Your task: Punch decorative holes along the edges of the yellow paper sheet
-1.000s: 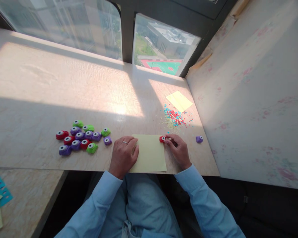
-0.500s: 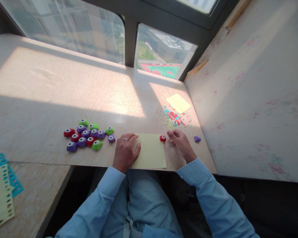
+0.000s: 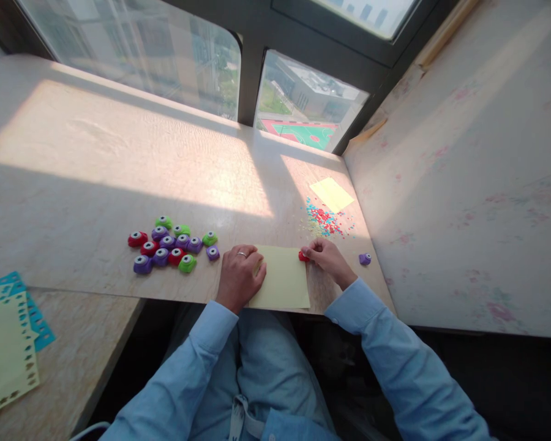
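Head view: the left hand (image 3: 242,275) lies palm down, fingers loosely curled with nothing grasped between them, covering the left edge of a pale yellow paper sheet (image 3: 282,285). The right hand (image 3: 328,260) has thumb and fingers drawn nearly together at a small red craft punch (image 3: 303,256) on the sheet's upper right corner; they hide part of it, so whether they grip or press cannot be told. Rightward sits a lone purple punch (image 3: 364,259). Beyond the right hand lie scattered confetti (image 3: 323,219) and a yellow paper piece (image 3: 332,195). Red, green and purple punches (image 3: 168,242) crowd the tabletop left of the left hand, the nearest just beside it. Farther left, punched yellow (image 3: 9,349) and blue sheets (image 3: 43,327) overlap. A window (image 3: 310,104) and floral wall (image 3: 477,214) bound the tabletop.
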A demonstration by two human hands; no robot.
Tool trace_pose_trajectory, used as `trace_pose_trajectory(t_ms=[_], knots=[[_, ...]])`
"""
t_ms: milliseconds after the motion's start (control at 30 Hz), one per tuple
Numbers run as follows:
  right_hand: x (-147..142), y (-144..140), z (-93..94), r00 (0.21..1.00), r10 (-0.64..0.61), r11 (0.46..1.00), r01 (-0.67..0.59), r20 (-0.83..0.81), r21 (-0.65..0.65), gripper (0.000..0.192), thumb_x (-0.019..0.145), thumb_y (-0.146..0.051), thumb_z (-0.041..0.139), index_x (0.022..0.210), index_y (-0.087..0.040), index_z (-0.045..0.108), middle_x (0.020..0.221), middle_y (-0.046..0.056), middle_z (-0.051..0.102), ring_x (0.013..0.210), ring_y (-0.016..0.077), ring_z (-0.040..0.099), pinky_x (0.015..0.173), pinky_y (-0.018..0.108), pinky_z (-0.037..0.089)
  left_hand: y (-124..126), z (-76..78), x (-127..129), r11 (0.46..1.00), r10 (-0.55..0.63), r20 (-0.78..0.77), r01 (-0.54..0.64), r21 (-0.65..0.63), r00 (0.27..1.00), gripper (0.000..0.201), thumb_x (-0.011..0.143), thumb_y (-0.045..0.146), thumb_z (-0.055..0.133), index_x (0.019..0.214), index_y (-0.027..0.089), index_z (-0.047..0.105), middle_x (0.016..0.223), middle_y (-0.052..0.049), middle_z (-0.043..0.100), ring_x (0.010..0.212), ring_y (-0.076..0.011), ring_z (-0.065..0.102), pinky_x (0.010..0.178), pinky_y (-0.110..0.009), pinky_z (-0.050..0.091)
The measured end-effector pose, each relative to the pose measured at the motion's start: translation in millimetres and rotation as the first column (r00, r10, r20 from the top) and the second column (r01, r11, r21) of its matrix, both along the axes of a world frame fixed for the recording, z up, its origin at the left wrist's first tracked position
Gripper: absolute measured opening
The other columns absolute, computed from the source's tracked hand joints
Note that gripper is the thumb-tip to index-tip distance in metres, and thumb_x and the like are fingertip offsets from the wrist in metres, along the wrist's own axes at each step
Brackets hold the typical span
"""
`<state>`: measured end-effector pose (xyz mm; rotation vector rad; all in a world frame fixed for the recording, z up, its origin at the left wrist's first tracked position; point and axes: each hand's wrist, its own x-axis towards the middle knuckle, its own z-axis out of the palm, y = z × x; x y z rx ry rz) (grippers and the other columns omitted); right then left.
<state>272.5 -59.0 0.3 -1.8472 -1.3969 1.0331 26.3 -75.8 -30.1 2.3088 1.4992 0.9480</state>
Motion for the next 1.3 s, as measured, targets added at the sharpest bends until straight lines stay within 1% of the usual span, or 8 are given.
trace_pose_trajectory(t_ms=[200,367,500,700,800,900,1067,1300], knots=[[5,13,0.4,0.993,0.073,0.994,-0.065,0.094,-0.086,0.036,0.062,-0.049,0.073,0.064,-0.021,0.050,0.053,-0.006,0.049,0.050,0.0104,0.040,0.049,0.024,0.029,-1,0.6,0,1.000,-0.009,0.000,0.009,0.004,1.000,0.010,0.085,0.022,0.059,0.086,0.019,0.068,0.103,-0.011,0.069,0.102,-0.0285,0.060,0.083,-0.044,0.045],[0,18,2.6,0.968,0.094,0.989,-0.064,0.234,-0.134,0.024,0.069,-0.034,0.068,0.062,-0.021,0.049,0.055,-0.005,0.049,0.054,0.0109,0.042,0.052,0.025,0.031,-2,2.3,-1,1.000,-0.014,0.011,0.013,0.014,1.000,0.010,0.085,0.021,0.058,0.086,0.019,0.068,0.102,-0.012,0.069,0.103,-0.0287,0.060,0.083,-0.043,0.045],[-4,22,3.3,0.958,0.097,0.983,-0.049,0.270,-0.177,0.022,0.070,-0.028,0.068,0.060,-0.020,0.050,0.054,-0.005,0.051,0.055,0.0112,0.045,0.053,0.024,0.032,-1,1.2,-1,1.000,-0.016,0.007,0.016,0.015,1.000,0.011,0.085,0.021,0.058,0.086,0.018,0.068,0.103,-0.012,0.069,0.103,-0.0286,0.060,0.083,-0.043,0.046],[-1,26,-0.7,0.961,0.075,0.987,-0.034,0.265,-0.157,0.021,0.068,-0.025,0.071,0.062,-0.019,0.051,0.054,-0.004,0.055,0.056,0.0117,0.049,0.053,0.024,0.033,0,-5.0,0,1.000,-0.001,0.002,0.001,0.016,1.000,0.012,0.083,0.022,0.061,0.091,0.018,0.069,0.105,-0.012,0.069,0.104,-0.0287,0.060,0.086,-0.044,0.046],[1,24,-5.0,0.966,0.082,0.989,-0.048,0.245,-0.141,0.019,0.070,-0.028,0.070,0.064,-0.018,0.055,0.057,-0.002,0.058,0.057,0.0125,0.052,0.054,0.024,0.035,1,-6.4,0,1.000,-0.004,-0.008,0.004,0.016,1.000,0.013,0.085,0.027,0.061,0.092,0.018,0.069,0.106,-0.012,0.068,0.105,-0.0296,0.059,0.087,-0.044,0.045],[3,20,-10.8,0.970,0.083,0.991,-0.056,0.227,-0.122,0.019,0.074,-0.033,0.067,0.067,-0.018,0.058,0.057,-0.001,0.060,0.055,0.0124,0.053,0.053,0.024,0.036,1,-6.0,0,1.000,-0.005,-0.024,0.005,0.002,1.000,0.019,0.086,0.035,0.063,0.094,0.018,0.069,0.109,-0.013,0.068,0.106,-0.0303,0.058,0.088,-0.045,0.044],[6,15,-19.0,0.971,0.090,0.995,-0.077,0.221,-0.068,0.022,0.080,-0.038,0.059,0.072,-0.017,0.061,0.063,0.002,0.066,0.057,0.0129,0.056,0.053,0.024,0.038,2,-3.9,0,0.999,-0.016,-0.061,0.013,-0.035,0.998,0.020,0.082,0.034,0.068,0.095,0.019,0.068,0.112,-0.013,0.066,0.109,-0.0309,0.057,0.088,-0.045,0.044],[8,13,-11.8,0.938,0.116,0.992,-0.125,0.328,0.007,0.020,0.081,-0.033,0.060,0.070,-0.017,0.064,0.068,0.003,0.068,0.067,0.0153,0.060,0.062,0.025,0.041,1,-4.3,0,0.999,-0.014,-0.058,0.011,-0.049,0.998,0.017,0.083,0.031,0.067,0.095,0.019,0.069,0.112,-0.012,0.066,0.110,-0.0301,0.056,0.090,-0.045,0.044]])
